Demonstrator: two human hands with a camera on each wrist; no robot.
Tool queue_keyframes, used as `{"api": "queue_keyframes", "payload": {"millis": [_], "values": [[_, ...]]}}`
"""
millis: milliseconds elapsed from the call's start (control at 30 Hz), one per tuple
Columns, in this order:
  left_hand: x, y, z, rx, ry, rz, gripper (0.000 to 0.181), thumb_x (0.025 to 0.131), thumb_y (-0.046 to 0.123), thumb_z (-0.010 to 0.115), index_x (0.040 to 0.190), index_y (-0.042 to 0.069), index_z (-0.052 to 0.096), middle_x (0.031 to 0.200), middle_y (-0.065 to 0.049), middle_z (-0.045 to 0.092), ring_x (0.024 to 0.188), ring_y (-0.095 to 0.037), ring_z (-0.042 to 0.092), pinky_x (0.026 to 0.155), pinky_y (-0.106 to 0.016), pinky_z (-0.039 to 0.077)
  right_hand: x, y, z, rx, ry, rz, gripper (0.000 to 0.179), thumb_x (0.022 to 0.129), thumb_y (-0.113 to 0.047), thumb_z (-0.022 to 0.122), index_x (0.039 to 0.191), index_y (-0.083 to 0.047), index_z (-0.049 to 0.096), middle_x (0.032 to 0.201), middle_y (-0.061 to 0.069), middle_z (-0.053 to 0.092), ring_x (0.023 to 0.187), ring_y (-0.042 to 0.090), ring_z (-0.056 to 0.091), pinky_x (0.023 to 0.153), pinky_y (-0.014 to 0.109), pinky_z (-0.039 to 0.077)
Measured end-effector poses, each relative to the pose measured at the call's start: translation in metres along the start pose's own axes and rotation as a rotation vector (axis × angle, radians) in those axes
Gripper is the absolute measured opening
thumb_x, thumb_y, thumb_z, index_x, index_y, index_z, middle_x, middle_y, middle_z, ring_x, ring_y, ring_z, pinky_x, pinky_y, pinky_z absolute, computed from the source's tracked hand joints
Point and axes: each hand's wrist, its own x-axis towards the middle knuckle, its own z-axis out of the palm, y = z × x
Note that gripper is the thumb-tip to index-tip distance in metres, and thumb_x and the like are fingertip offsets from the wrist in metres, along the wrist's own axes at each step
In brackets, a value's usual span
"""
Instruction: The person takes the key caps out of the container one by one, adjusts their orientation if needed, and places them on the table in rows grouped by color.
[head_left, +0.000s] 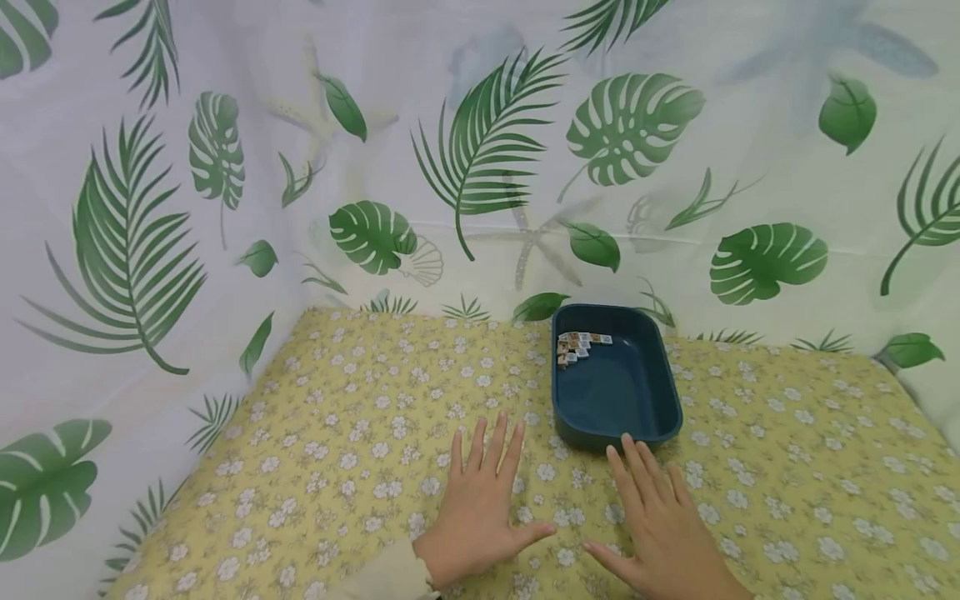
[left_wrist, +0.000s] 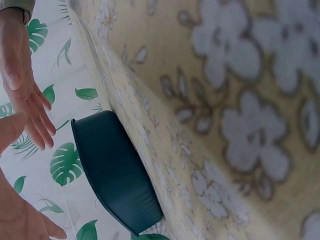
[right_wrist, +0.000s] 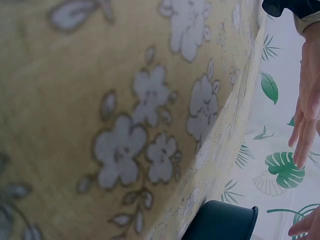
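Observation:
A dark teal rectangular tub (head_left: pixel 615 400) with rounded corners stands on the table. Several small square tiles (head_left: pixel 576 345), white and brown on their faces, lie in its back left corner. To the left of the tub, my left hand (head_left: pixel 476 512) is held palm down with straight, spread fingers and holds nothing. My right hand (head_left: pixel 663 529) is likewise spread and bare, its fingertips overlapping the tub's near rim in the head view. The left wrist view shows the tub's outer side (left_wrist: pixel 117 170) beyond the hands; in the right wrist view only part of the tub (right_wrist: pixel 222 222) appears.
A yellow cloth with white flowers (head_left: pixel 337 450) covers the table. Behind and to the left hangs a white curtain (head_left: pixel 285 50) printed with green leaves, starfish and shells, meeting the table's back edge close behind the tub.

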Motion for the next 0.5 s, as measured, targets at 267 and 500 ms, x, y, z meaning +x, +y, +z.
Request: {"api": "queue_keyframes", "payload": {"millis": [267, 500], "values": [[0.006, -0.002, 0.000, 0.016, 0.004, -0.015, 0.104, 0.080, 0.069, 0.053, 0.153, 0.018, 0.000, 0.159, -0.010, -0.003, 0.146, -0.035, 0.002, 0.112, -0.065, 0.010, 0.004, 0.002, 0.002, 0.006, 0.034, -0.029, 0.103, 0.078, -0.072, 0.053, 0.152, -0.010, 0.015, 0.158, 0.012, 0.012, 0.148, 0.018, -0.001, 0.093, 0.062, 0.040], [0.025, -0.005, -0.006, 0.033, 0.032, -0.018, 0.103, 0.081, 0.070, 0.052, 0.153, 0.017, 0.002, 0.160, -0.010, 0.000, 0.147, -0.033, 0.001, 0.113, -0.063, 0.011, 0.018, 0.012, -0.003, -0.002, 0.053, -0.044, 0.102, 0.081, -0.074, 0.047, 0.152, -0.009, 0.015, 0.156, 0.017, 0.018, 0.145, 0.011, -0.013, 0.093, 0.065, 0.040]]}}
